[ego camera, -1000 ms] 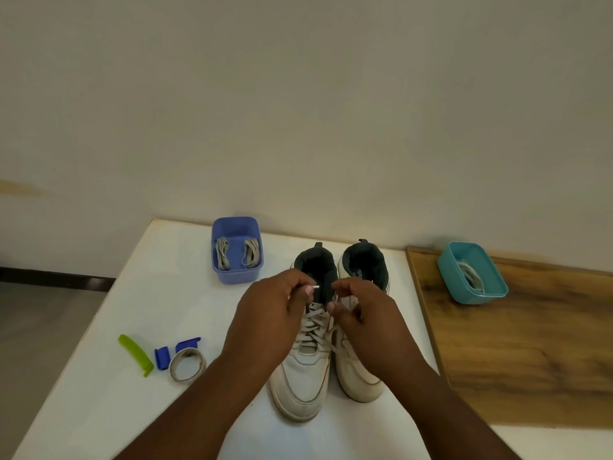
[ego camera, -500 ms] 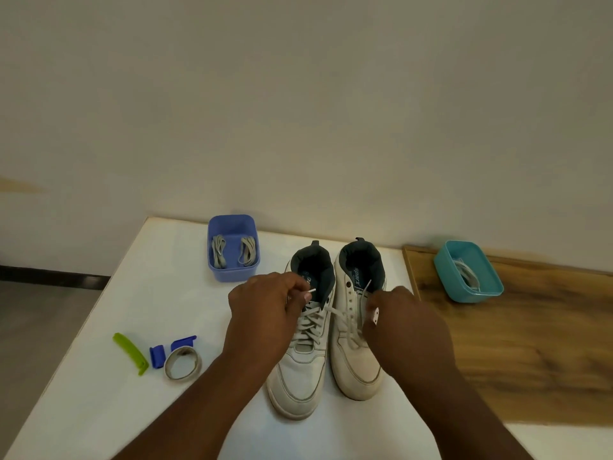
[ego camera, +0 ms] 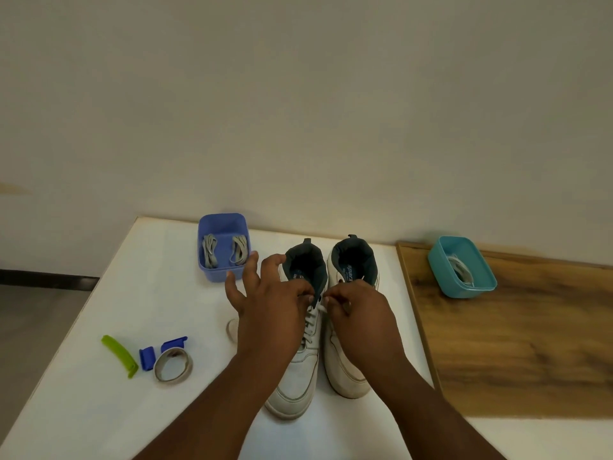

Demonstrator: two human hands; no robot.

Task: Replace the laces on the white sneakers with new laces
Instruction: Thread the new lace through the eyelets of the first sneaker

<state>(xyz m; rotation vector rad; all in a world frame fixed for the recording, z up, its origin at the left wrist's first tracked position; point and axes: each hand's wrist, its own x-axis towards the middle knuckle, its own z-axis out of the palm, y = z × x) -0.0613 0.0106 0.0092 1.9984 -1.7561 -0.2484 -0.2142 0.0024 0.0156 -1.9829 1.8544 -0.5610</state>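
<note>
Left hand and right hand each pinch the lace at the top eyelets of the left of two white sneakers, side by side on a white tabletop against a plain beige wall; wooden board adjoins right.

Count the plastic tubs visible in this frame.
2. The blue tub sits on the white table left of the sneakers, holding lace bundles. The teal tub sits on the wooden board at right.
</note>
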